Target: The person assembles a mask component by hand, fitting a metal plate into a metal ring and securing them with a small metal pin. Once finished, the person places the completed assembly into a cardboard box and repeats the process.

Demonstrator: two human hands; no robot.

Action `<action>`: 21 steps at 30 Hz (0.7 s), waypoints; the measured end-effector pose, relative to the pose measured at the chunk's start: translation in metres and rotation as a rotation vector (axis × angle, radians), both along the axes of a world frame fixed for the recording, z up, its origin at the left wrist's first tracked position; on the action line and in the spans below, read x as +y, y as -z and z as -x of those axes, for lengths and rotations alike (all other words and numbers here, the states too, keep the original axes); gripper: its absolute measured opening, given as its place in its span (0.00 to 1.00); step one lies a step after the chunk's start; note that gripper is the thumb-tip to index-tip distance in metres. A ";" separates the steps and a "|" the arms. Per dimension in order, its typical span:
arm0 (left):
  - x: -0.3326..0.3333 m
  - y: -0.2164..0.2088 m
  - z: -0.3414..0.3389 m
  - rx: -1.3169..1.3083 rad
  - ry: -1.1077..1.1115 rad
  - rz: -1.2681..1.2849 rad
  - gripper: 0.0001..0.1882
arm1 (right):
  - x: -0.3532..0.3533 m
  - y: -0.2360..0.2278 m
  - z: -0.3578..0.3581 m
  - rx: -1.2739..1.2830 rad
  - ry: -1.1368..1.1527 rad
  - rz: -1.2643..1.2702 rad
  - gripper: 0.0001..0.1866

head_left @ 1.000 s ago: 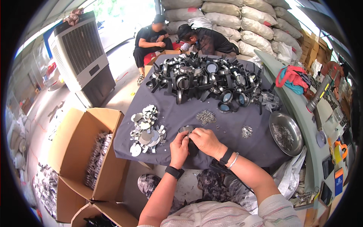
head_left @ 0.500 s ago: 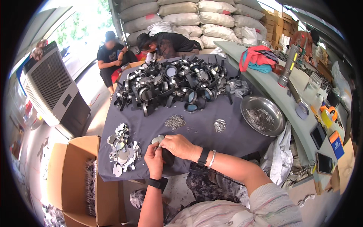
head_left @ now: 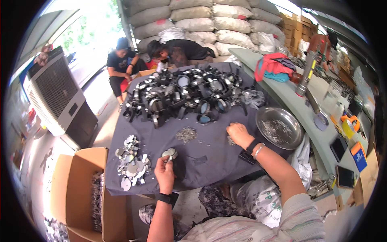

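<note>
Where left fingers (head_left: 161, 162) curl, a metal disc (head_left: 170, 153) touches their tips.

Small metal pins (head_left: 231, 140): partly hidden by your right hand (head_left: 240, 135); grip unclear. Round-topped piece (head_left: 171, 153): partly covered by your left hand (head_left: 164, 174). Small metal fittings (head_left: 186, 134): too small to tell singly. White sacks (head_left: 194, 26): top row cut off.

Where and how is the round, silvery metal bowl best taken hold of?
Probably at the left rim of the bowl, pinching its flared lip from the bare right hand's side. Grey tablecloth leaves room there; the pale green table crowds its right. Keep it level: small metal pieces lie loose inside.
</note>
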State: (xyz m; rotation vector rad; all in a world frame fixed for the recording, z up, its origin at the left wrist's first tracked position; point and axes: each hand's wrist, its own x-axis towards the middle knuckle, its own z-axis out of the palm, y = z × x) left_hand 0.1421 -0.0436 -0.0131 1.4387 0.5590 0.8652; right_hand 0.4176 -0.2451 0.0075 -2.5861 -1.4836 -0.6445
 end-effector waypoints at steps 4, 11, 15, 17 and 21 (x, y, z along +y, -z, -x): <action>-0.003 0.001 -0.003 -0.004 0.014 -0.005 0.07 | -0.002 -0.007 0.000 -0.089 -0.075 0.142 0.05; -0.004 -0.003 0.004 0.005 0.029 0.007 0.07 | 0.002 -0.024 0.003 -0.200 -0.215 0.324 0.05; -0.006 -0.003 0.004 -0.001 0.043 0.040 0.07 | 0.003 -0.021 0.002 -0.167 -0.074 0.265 0.04; -0.003 -0.004 -0.001 0.009 0.048 0.028 0.07 | 0.010 -0.019 0.000 -0.103 -0.037 0.180 0.03; 0.000 -0.005 0.001 0.022 0.027 0.029 0.07 | 0.042 -0.044 0.066 0.953 -0.174 -0.239 0.05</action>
